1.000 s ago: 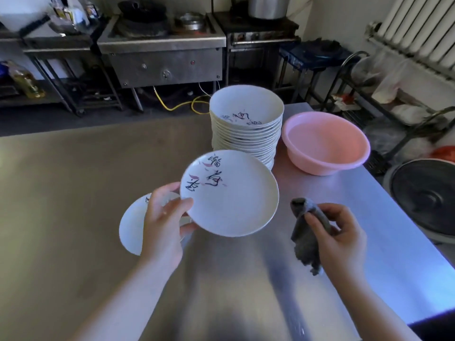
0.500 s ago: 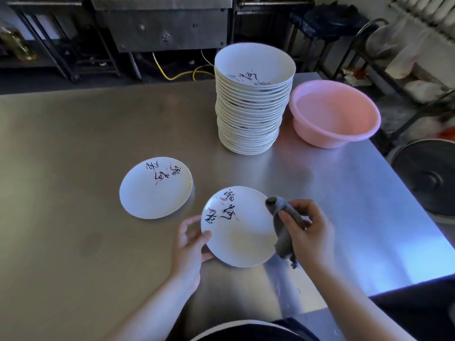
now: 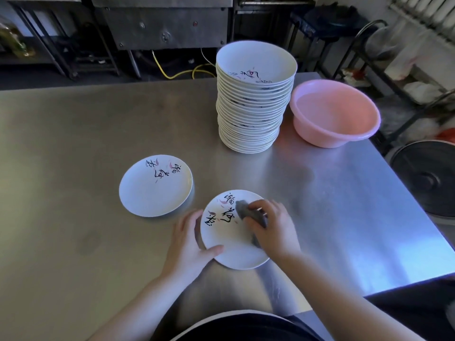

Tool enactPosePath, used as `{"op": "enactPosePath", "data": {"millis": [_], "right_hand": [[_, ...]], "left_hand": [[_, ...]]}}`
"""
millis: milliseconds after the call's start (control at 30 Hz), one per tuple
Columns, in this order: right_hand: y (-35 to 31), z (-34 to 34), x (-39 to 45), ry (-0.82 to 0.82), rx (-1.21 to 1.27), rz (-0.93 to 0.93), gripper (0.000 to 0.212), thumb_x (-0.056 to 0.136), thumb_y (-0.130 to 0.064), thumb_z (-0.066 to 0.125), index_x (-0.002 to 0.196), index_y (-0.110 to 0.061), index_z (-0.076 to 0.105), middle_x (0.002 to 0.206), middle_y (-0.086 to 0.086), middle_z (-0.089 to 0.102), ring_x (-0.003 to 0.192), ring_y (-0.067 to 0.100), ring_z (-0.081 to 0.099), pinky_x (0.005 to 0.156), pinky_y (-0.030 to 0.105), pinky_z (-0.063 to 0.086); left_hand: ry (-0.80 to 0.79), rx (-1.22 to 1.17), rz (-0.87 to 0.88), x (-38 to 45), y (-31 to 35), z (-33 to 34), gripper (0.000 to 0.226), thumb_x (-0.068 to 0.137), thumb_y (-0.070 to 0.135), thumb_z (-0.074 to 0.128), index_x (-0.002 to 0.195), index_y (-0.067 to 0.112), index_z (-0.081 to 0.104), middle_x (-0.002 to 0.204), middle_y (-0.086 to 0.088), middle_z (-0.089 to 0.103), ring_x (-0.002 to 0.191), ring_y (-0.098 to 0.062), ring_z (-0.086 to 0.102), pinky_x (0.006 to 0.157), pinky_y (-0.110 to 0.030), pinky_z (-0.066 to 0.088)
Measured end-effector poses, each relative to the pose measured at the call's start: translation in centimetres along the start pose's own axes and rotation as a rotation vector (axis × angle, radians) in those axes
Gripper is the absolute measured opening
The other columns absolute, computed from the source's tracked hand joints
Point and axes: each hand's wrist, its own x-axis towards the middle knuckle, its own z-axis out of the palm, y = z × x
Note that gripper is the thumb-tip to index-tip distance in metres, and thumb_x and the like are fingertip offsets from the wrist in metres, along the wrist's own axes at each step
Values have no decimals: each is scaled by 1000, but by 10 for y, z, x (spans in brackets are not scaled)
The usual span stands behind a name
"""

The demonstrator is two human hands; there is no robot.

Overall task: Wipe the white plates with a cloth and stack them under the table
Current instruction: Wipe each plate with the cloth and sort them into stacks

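Note:
A white plate (image 3: pixel 231 244) with black and pink brush marks sits near the front edge of the steel table (image 3: pixel 73 134). My left hand (image 3: pixel 190 244) grips its left rim, thumb over the edge. My right hand (image 3: pixel 273 226) holds a grey cloth (image 3: pixel 248 212) and presses it on the plate's upper right part. A second white plate (image 3: pixel 155 187) lies flat on the table to the left. A tall stack of white plates (image 3: pixel 253 104) stands further back.
A pink plastic basin (image 3: pixel 334 114) sits right of the stack near the table's right edge. A dark round lid (image 3: pixel 428 178) lies on the floor to the right. Steel cookers and a yellow hose stand beyond the far edge.
The plate came down from mid-air to just above the table. My right hand moved the cloth from the plate's right rim onto its face.

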Motion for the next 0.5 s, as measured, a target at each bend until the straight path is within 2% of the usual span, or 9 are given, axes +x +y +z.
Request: {"op": "enactPosePath", "data": {"millis": [67,133,167,267,367,433,500], "right_hand": [[3,8,-5,-104,-69,-69,19,81,-27,73,99,-24,70,99,-13,63,102,13,50,77,25,44],[9,10,-10,-157,-137,-105,19,82,-31,69,100,-27,70,102,-13,63,104,13,50,74,34,50],[12,10,-11,-188,-190,-104,19,83,-32,67,101,-28,70,103,-14,63,105,12,50,73,34,51],[16,6,-4,-233,-347,-83,17,87,-33,63,103,-31,67,106,-15,61,110,10,48,72,28,47],[13,12,12,-159,-358,-48,19,90,-33,61,109,-31,67,107,-11,61,109,14,49,72,29,48],[7,23,18,-129,-348,-85,17,91,-30,61,106,-32,70,102,-8,63,102,19,51,68,32,49],[0,34,11,-166,-350,-184,15,86,-28,62,94,-31,74,92,-6,64,88,23,56,58,33,49]], "left_hand": [[-139,35,33,3,2,-1,114,46,56,77,146,32,29,150,25,18,139,8,14,109,-11,15],[-271,99,17,5,2,-1,132,43,57,80,154,31,12,156,26,-2,143,11,-4,112,-15,9],[-308,130,13,6,2,-1,137,44,53,83,155,30,6,156,26,-9,142,12,-8,112,-16,9],[-314,159,21,7,3,-2,135,50,43,89,155,31,5,155,30,-10,137,18,-6,109,-13,11],[-289,199,48,8,6,-1,132,52,42,90,156,26,8,157,27,-5,137,15,2,106,-11,14],[-275,221,58,9,7,0,133,53,43,90,156,25,7,158,24,-6,137,13,5,105,-11,16],[-266,238,62,10,7,0,133,54,43,89,156,24,6,159,23,-8,142,9,5,106,-12,18]]}}
